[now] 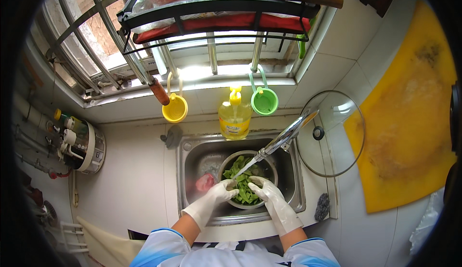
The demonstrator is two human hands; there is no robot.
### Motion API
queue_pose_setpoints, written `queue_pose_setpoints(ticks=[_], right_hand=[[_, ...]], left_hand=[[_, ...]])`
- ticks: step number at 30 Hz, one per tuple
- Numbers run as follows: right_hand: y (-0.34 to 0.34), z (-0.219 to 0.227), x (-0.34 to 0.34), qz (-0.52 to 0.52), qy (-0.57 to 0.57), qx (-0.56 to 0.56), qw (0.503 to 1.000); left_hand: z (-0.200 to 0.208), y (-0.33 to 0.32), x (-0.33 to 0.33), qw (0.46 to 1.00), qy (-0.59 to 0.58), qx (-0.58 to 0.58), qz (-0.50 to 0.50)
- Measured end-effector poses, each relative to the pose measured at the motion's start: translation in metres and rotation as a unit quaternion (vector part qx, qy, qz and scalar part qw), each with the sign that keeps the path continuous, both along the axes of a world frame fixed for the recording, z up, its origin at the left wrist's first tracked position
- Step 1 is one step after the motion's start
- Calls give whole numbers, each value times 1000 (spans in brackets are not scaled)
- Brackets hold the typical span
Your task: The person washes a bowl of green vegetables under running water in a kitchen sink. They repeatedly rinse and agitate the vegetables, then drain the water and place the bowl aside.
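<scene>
A round metal bowl (275, 170) stands in the steel sink (298, 204), filled with cut flat green vegetable pieces (246, 196). From the tap (284, 139) a stream of water runs down into it. My left hand (220, 193), in a white rubber glove, reaches over the bowl's left side, its fingers curled on the greens. On the opposite side my right hand (266, 190), gloved alike, has its bent fingers in the greens too. Some fingertips are hidden among the pieces. A pink lump of what looks like raw meat (205, 182) lies in the sink, left of the bowl.
Behind the sink stands a yellow pump bottle (235, 115). Yellow (174, 109) and green (264, 101) strainers hang beside it. A glass lid (331, 134) leans right of the tap, near a grey scourer (322, 207) and a yellow board (404, 118). A dark rack (216, 9) hangs above.
</scene>
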State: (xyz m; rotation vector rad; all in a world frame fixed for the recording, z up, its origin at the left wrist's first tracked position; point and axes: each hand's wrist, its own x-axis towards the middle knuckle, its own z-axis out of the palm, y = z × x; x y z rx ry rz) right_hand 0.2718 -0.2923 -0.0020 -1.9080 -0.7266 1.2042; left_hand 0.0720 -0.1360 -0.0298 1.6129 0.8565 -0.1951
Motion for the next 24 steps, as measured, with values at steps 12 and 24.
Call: queue_pose_setpoints(ticks=[12, 24], right_hand=[[2, 8, -1, -45, -135, -96, 985], [16, -61, 21, 195, -279, -163, 926]], left_hand=[[19, 13, 15, 992, 20, 120, 37], [-38, -8, 74, 974, 111, 187, -57]])
